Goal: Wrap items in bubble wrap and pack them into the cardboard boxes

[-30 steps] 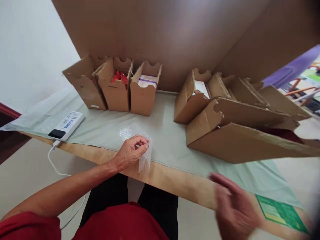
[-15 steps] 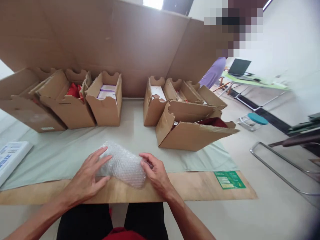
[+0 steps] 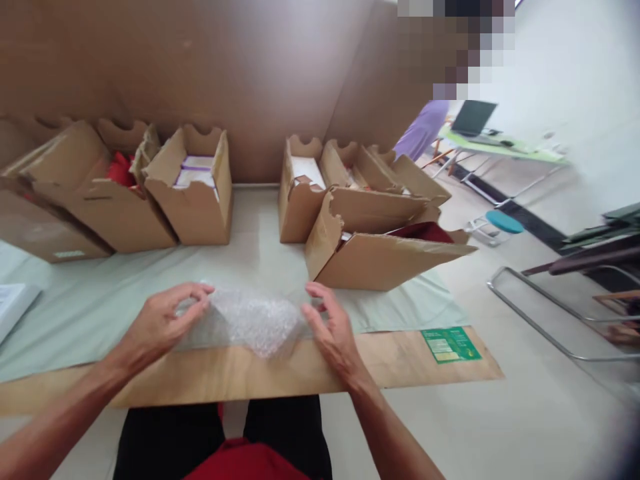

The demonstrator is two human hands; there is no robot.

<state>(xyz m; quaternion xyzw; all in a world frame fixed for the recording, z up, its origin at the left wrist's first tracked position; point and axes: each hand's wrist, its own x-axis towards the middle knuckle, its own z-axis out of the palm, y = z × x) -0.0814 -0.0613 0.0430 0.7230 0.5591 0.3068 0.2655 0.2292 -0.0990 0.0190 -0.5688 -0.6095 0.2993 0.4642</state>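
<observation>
We reach forward, bare-armed. Our left forearm point(image 3: 70, 407) angles up from lower left; left hand point(image 3: 157, 320) turned inward, fingers point(image 3: 193, 289) curved, thumb point(image 3: 191, 318) curled toward them in loose ring. Whether tips meet, cannot tell. Our right forearm point(image 3: 387, 427) slants up from bottom edge; right hand point(image 3: 333, 330) faces left one, thumb parted from bent fingers. Hands apart, roughly level.

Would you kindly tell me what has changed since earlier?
The right hand has come leftward to the right end of the bubble wrap; contact is unclear. The wrap spreads wider than at first. The left hand remains at it; the boxes stayed put.
</observation>
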